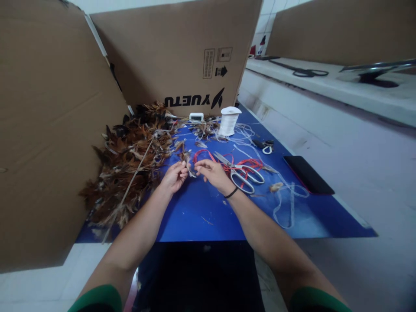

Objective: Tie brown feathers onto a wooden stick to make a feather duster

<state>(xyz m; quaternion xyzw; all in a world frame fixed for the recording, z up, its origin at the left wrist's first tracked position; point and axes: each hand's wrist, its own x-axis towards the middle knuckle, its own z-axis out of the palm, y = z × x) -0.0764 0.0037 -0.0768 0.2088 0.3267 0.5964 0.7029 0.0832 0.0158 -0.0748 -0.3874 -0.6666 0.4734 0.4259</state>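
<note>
Between the thumb and fingers of my left hand (176,177) is a small bunch of feathers (187,159), brown with pale lower ends. My right hand (212,172), with a dark band at the wrist, is just right of the bunch. Its fingers are curled together near the pale ends; what they pinch, if anything, is too small to make out. A red ribbon (202,151) loops behind the right hand. Scissors with white handles (242,184) lie beside that hand on more red ribbon, blades pointing away to the left.
A large heap of brown feathers (130,160) covers the left of the blue table (201,225). At the back stand a white ribbon spool (229,122) and a small white digital device (196,117). A phone (308,174) lies right. Cardboard (169,52) walls the back and left.
</note>
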